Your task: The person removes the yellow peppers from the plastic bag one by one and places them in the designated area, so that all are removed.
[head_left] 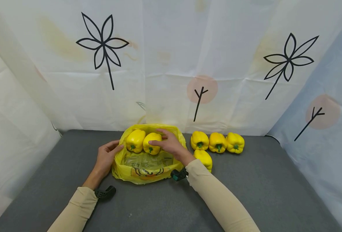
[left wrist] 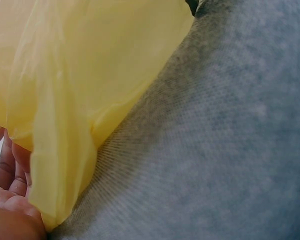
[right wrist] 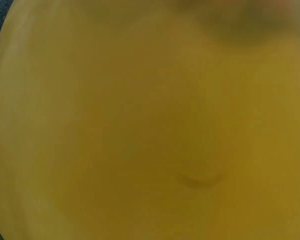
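In the head view a yellow plastic bag [head_left: 151,161] lies with its mouth wide open and two yellow bell peppers inside, side by side at the back. My left hand [head_left: 105,158] holds the bag's left rim, thumb over the edge. The left wrist view shows the hand's fingers [left wrist: 12,170] behind a hanging fold of the bag [left wrist: 55,150]. Reaching in over the right rim, my right hand [head_left: 172,145] holds the right-hand bell pepper [head_left: 151,146], thumb across its front. The other bell pepper [head_left: 134,140] sits just left. Blurred yellow plastic [right wrist: 140,125] fills the right wrist view.
Right of the bag stand three yellow bell peppers in a row, the nearest pepper [head_left: 200,140] close to the bag. One more pepper [head_left: 204,158] lies in front, partly behind my right sleeve [head_left: 214,190]. A printed white curtain [head_left: 165,58] backs the grey table [head_left: 147,206].
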The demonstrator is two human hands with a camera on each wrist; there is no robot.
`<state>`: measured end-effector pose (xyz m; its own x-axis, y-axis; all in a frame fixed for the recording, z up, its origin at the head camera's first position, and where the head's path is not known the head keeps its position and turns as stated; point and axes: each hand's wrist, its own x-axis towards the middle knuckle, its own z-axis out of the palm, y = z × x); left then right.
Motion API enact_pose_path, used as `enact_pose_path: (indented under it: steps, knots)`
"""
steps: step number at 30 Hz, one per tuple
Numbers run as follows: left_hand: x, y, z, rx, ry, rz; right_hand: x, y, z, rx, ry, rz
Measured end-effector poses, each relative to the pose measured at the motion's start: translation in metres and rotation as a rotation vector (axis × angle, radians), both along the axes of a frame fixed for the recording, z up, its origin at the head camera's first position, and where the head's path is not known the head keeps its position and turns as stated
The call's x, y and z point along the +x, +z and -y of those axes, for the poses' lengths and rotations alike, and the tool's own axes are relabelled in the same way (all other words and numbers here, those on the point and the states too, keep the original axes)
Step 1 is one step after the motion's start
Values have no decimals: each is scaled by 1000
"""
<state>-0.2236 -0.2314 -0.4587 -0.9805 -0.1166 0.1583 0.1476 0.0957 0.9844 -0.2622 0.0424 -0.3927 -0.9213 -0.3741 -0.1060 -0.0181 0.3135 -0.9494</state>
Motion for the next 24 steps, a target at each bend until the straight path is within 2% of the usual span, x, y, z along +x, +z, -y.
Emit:
enact_pose_path:
  steps: [8,24]
  knots:
    - [0,0,0,1,1,2,-1,-3,4,-22,4,11]
    - [0,-1,1,9,-1,-5,-1,-9,7,33,-9,-14]
